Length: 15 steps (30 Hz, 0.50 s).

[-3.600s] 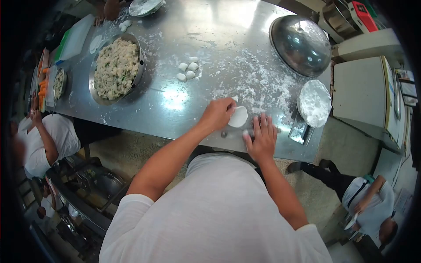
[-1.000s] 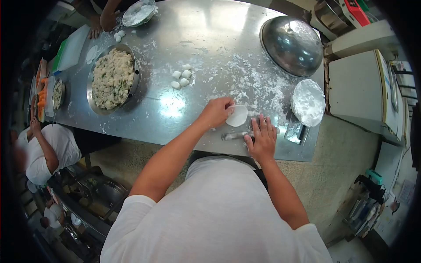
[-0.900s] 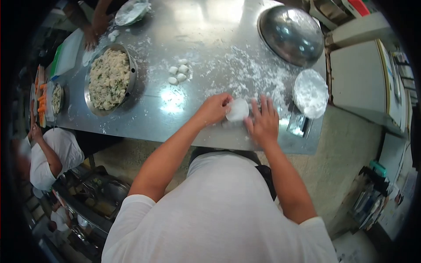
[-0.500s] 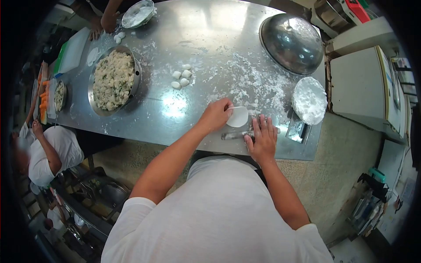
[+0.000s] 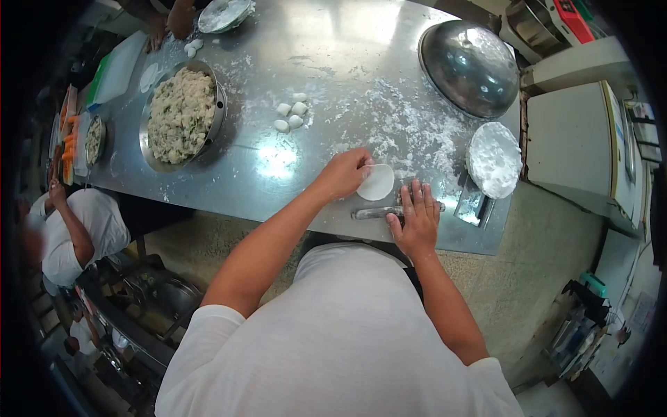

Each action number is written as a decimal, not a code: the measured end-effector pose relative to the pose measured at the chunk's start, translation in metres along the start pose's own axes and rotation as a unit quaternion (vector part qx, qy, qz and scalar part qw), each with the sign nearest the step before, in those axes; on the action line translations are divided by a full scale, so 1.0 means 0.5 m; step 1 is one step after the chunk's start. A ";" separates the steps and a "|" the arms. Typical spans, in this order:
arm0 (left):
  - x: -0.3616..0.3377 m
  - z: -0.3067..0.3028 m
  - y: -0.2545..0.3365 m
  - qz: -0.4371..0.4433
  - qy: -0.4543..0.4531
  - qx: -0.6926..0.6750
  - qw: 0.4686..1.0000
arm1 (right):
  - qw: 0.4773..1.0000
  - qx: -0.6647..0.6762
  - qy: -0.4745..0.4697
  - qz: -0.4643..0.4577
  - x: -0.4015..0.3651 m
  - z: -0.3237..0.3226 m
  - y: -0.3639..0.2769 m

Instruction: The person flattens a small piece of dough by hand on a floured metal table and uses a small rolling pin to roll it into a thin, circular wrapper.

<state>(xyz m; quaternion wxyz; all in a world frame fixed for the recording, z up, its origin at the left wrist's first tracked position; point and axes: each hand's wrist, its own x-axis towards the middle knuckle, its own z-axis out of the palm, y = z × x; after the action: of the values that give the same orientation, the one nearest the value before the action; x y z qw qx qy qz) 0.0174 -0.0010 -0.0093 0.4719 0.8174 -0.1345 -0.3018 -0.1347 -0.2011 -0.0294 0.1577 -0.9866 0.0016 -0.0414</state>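
A thin white dough disc (image 5: 377, 183) lies on the floured metal table (image 5: 306, 212) near its front edge. My left hand (image 5: 345, 174) pinches the disc's left edge between thumb and fingers. Just below the disc is a flour-dusted rolling pin (image 5: 375, 213). Over the pin's right part lies my right hand (image 5: 419, 219), palm down with its fingers stretched out. Several small dough pieces (image 5: 299, 109) sit farther back, left of the disc. To the right stands a bowl of white flour (image 5: 494, 160).
A large pan of chopped filling (image 5: 182, 117) stands at the left. An upturned metal bowl (image 5: 470, 68) is at the back right. Another person's hands (image 5: 182, 21) rest near a floury bowl (image 5: 224, 14) at the back left. A person in white (image 5: 87, 226) is at the far left.
The dough disc looks rounder and turned slightly, with my left hand still on its edge. My right hand has hardly moved. The whole view has shifted a little.
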 end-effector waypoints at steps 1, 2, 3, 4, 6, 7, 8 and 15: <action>-0.007 0.005 -0.020 -0.067 -0.031 -0.137 0.988 | 1.000 0.002 0.005 -0.002 -0.013 -0.004 -0.005; -0.002 0.006 -0.039 -0.070 -0.041 -0.135 0.987 | 1.000 -0.005 0.007 -0.007 0.014 0.010 0.007; 0.004 -0.001 -0.037 -0.071 -0.061 -0.131 0.987 | 1.000 -0.005 0.004 0.003 0.067 0.001 0.001; 0.006 -0.003 -0.030 -0.070 -0.081 -0.126 0.986 | 0.999 -0.020 0.021 0.019 0.129 -0.011 -0.009; 0.005 -0.010 0.041 -0.005 -0.044 -0.007 0.999 | 0.998 -0.037 0.045 0.036 0.190 -0.010 -0.006; 0.009 -0.013 0.069 0.062 0.007 0.107 0.992 | 0.996 -0.029 0.070 0.040 0.211 -0.004 -0.002; 0.015 -0.006 0.068 0.083 0.018 0.112 0.990 | 0.995 -0.022 0.094 0.040 0.226 -0.001 -0.003; -0.017 -0.002 0.006 -0.057 -0.015 -0.004 0.998 | 1.000 0.005 0.006 -0.012 -0.009 0.006 0.004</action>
<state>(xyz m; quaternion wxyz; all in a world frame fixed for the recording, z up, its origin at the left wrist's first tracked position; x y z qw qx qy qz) 0.0116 0.0022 -0.0033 0.4553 0.8170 -0.0931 -0.3413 -0.1388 -0.2019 -0.0333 0.1619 -0.9856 -0.0096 -0.0488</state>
